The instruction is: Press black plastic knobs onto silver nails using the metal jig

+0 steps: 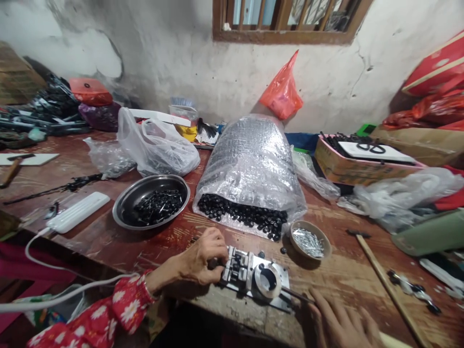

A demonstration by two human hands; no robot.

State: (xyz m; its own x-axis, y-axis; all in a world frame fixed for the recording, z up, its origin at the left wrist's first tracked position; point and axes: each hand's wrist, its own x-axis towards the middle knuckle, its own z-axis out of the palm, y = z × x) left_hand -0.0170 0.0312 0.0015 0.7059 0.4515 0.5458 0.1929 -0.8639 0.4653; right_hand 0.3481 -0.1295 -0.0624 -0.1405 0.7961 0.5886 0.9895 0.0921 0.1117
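Note:
A small metal jig point(250, 278) sits at the table's front edge, with a round ring point(267, 280) on its right part and dark pieces point(237, 267) set in its left part. My left hand point(205, 256) is closed at the jig's left end, thumb and fingers around a dark part mostly hidden by them. From the ring a thin dark rod point(297, 294) runs right to my right hand point(337, 319), where its end meets the thumb and forefinger. The other right-hand fingers reach forward, and the lower hand is cut off by the frame.
Behind the jig lies a silvery bag point(250, 169) spilling small black round parts point(250, 220). A steel bowl point(152, 200) of dark screw-like pieces stands left, a small bowl point(310, 241) of silvery pins right. A hammer point(384, 280) lies at right, a white power strip point(79, 212) at left.

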